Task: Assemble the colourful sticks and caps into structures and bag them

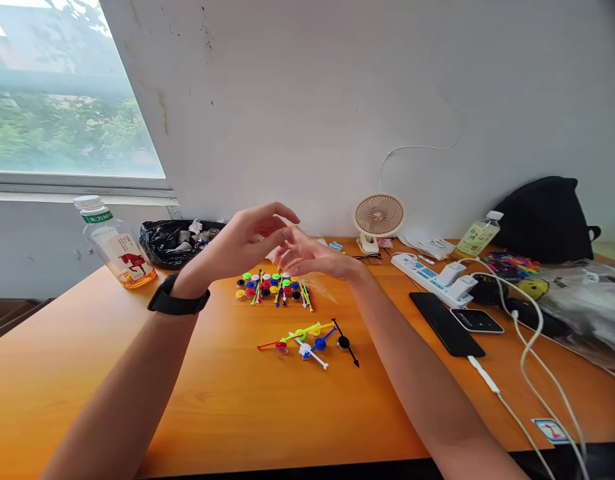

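Both hands are raised over the far part of the desk, close together, with their fingers overlapping in view. My left hand [250, 237], with a black band on the wrist, has loosely curved fingers spread apart and nothing visible in them. My right hand [315, 257] is also open, palm turned inward, fingers partly hidden behind the left. Below them lie rows of small coloured round bases [250, 285] and several loose plastic arrows [307, 297]. Nearer to me sits a loose group of arrow spinners, among them a white spinner [305, 349] and a black spinner [343, 343].
On the left stand a drink bottle [130, 257] and a black plastic bag [157, 243]. A small fan [379, 215] is at the back. To the right are a power strip [427, 277], a black phone [445, 323], white cables, another bottle [477, 237] and a black bag [542, 220].
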Available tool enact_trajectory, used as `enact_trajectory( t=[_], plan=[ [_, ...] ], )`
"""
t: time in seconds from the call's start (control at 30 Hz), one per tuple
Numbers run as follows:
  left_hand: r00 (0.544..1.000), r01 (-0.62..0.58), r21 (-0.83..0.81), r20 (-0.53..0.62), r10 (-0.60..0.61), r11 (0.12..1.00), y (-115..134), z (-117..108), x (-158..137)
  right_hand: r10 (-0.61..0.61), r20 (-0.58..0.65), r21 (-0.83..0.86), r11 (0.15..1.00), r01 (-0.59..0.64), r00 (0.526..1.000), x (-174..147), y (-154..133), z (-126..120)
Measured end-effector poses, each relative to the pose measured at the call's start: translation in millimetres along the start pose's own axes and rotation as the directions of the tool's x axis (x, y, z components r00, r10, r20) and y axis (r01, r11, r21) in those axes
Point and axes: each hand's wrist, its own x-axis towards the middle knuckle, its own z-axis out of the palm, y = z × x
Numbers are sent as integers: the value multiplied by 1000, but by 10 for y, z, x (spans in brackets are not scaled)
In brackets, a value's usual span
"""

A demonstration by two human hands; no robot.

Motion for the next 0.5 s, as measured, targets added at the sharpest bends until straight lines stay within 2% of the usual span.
enact_trajectory(
  t=[0.07, 0.17, 0.23, 0.37, 0.5],
  plan=[
    [996, -68, 126, -46, 74, 990, -29, 26, 8, 12, 84, 193, 981, -28, 996, -23, 74, -35],
    [992, -126, 282, 5, 130, 951, -81, 64, 21, -3, 133, 391, 919, -50, 991, -12, 220, -55],
    [993, -111, 332, 64, 95, 937, -127, 76, 23, -6, 151, 453, 889, -63, 989, 13, 319, -39],
    [994, -33, 376, 109, -9, 926, -214, 54, 10, 10, 196, 523, 845, -114, 980, 66, 441, 44],
    [977, 17, 317, 196, -83, 948, -239, -3, -11, -6, 177, 557, 825, -95, 984, 90, 412, 116]
  ],
)
